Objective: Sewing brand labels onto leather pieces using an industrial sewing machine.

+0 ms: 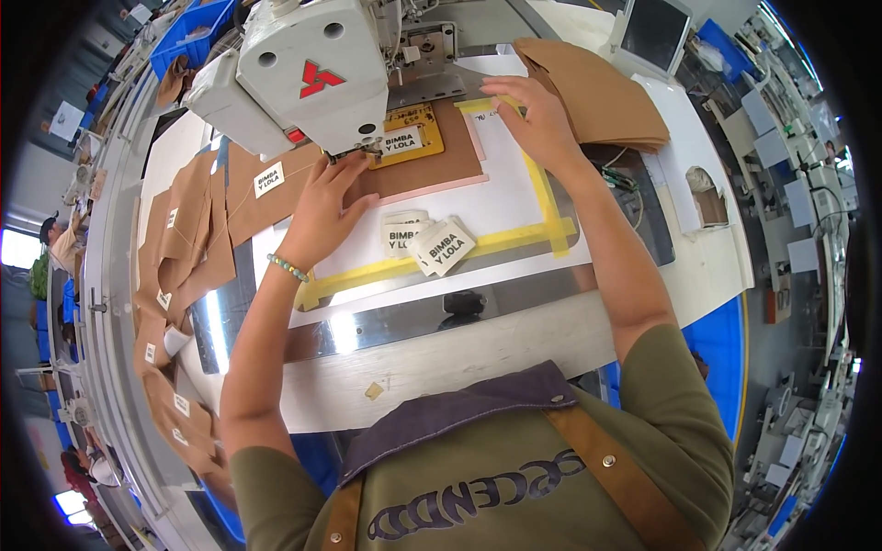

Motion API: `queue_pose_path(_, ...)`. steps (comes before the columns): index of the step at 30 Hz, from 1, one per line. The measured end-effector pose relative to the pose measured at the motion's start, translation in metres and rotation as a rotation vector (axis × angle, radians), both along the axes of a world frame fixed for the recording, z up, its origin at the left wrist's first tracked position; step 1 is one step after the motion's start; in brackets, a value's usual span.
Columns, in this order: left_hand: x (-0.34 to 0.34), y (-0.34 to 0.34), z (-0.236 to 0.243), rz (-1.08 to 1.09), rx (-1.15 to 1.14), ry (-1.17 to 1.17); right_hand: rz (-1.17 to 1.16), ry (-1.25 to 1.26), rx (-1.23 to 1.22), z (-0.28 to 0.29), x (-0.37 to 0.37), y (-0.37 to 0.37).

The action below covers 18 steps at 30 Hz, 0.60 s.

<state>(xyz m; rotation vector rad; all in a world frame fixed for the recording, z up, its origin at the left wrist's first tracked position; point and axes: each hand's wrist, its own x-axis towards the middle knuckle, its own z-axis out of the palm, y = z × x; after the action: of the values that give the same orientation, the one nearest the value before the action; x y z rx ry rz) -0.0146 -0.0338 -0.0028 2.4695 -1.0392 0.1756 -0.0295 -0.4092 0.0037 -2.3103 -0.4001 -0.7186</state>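
My left hand (326, 207) lies with its fingers stretched out on a brown fabric piece (455, 170), the fingertips close to the needle area of a white sewing machine (312, 87). A yellow template plate (437, 144) rests on that fabric, with a white printed label (401, 140) inside its opening. Farther right, my right hand (537, 124) is open, fingers spread over the corner of the yellow-taped white work sheet (496, 207), beside the stack of brown pieces. Nothing shows in either hand. Several loose white labels (446, 246) sit in a pile between my forearms.
At the right stands a stack of brown fabric pieces (597, 101), with a screen (654, 35) behind it. Brown pieces with white labels (197, 230) hang over the table's left side, joined by thread. A small tan scrap (374, 391) lies near the front edge.
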Motion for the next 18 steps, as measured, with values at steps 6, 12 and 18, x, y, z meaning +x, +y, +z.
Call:
queue_pose_path(6,0.001,-0.006,-0.005,0.007,-0.031,0.073,-0.051,-0.026,0.02,-0.013,0.007,-0.008)
queue_pose_path(12,0.005,-0.006,-0.004,-0.05,0.027,-0.051,-0.031,0.023,0.044,-0.015,0.008,-0.007)
queue_pose_path(18,0.003,-0.007,0.0,-0.052,0.052,-0.022,-0.035,-0.006,0.003,-0.023,0.012,-0.011)
